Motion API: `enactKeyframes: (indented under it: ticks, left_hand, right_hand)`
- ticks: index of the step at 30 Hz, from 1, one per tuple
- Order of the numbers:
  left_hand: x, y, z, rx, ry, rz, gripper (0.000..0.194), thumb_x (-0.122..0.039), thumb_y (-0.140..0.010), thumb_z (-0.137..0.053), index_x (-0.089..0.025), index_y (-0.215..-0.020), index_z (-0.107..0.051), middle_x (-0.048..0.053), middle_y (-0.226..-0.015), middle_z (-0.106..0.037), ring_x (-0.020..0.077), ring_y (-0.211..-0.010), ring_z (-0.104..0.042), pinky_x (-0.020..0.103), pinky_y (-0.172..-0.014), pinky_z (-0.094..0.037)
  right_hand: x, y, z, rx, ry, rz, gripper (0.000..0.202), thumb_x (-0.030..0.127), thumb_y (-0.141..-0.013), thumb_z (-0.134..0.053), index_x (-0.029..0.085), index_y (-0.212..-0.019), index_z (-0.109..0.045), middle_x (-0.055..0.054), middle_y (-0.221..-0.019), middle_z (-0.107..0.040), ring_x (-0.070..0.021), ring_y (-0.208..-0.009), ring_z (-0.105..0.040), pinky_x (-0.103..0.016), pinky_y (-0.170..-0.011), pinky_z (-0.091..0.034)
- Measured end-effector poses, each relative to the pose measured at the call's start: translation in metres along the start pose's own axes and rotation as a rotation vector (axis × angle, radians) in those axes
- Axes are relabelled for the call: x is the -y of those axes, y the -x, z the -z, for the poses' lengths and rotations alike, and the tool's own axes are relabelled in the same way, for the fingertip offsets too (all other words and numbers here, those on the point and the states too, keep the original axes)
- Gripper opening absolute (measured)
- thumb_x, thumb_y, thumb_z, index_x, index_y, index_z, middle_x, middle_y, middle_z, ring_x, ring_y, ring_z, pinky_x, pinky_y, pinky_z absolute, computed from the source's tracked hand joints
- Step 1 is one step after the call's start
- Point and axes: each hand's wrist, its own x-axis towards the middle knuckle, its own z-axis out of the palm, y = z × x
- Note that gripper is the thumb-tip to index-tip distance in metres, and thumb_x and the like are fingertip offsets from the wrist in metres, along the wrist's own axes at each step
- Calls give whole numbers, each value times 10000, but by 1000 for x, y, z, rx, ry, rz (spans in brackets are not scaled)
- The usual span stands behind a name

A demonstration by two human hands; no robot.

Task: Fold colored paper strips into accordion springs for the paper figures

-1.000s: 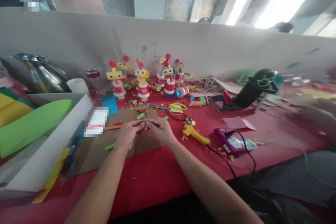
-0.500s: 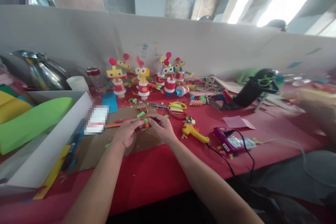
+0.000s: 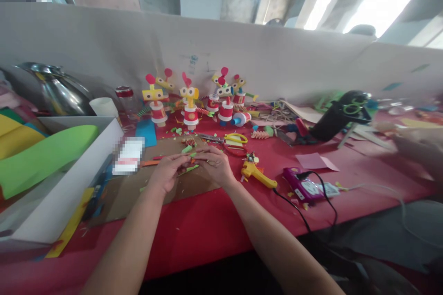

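Note:
Above a brown cardboard sheet (image 3: 121,203), my left hand (image 3: 168,173) and my right hand (image 3: 217,166) meet fingertip to fingertip. Both are closed in a pinch on a small piece of orange and green paper strips (image 3: 193,161), mostly covered by the fingers. A green strip end (image 3: 191,168) slants out below the fingers of my right hand. Just beyond them lie a folded green paper piece (image 3: 187,149) and a red-and-tan pleated paper spring (image 3: 188,141). Past my right hand rest scissors (image 3: 236,138) with yellow and red handles.
Several paper-cup figures (image 3: 190,115) stand along the back by the white partition (image 3: 277,64). A yellow glue gun (image 3: 258,175) and purple power strip (image 3: 304,186) lie on the right, with cords trailing. A white box (image 3: 76,166) with coloured sheets and a steel jug (image 3: 65,92) occupy the left.
The fingers of my right hand have shifted around the paper strips, and a longer green strip end now shows below them. The view has moved slightly.

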Motion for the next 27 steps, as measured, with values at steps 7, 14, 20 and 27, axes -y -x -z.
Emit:
enactKeyframes:
  ticks: [7, 14, 20, 27]
  left_hand:
    - [-1, 3, -3, 86, 54, -33, 264, -245, -594, -795, -128, -826, -746, 93, -846, -732, 166, -813, -646, 290, -831, -466]
    - [1, 4, -2, 156, -6, -75, 364, -225, -602, -799, -146, -952, -737, 98, -934, -731, 202, -907, -653, 332, -903, -452]
    - [0, 5, -3, 152, -130, -131, 391, -240, -636, -770, -156, -1015, -722, 96, -962, -728, 225, -937, -647, 357, -941, -425]
    - [2, 4, -3, 121, -225, -199, 407, -237, -646, -749, -166, -1046, -711, 89, -972, -726, 238, -968, -629, 368, -930, -426]
  right_hand:
    - [5, -1, -1, -49, -32, -98, 70, 261, -793, -652, 237, -822, -711, -37, -858, -687, -163, -814, -635, -303, -741, -524]
    - [0, 2, -7, -93, -138, -283, 116, 321, -767, -661, 215, -807, -685, -36, -848, -670, -158, -767, -627, -285, -681, -525]
    - [2, 2, -9, -104, -184, -364, 141, 330, -759, -653, 197, -802, -659, -33, -842, -663, -148, -744, -620, -277, -681, -518]
    - [0, 4, -15, -141, -239, -396, 153, 316, -733, -669, 192, -793, -601, -7, -778, -628, -133, -702, -595, -264, -654, -493]
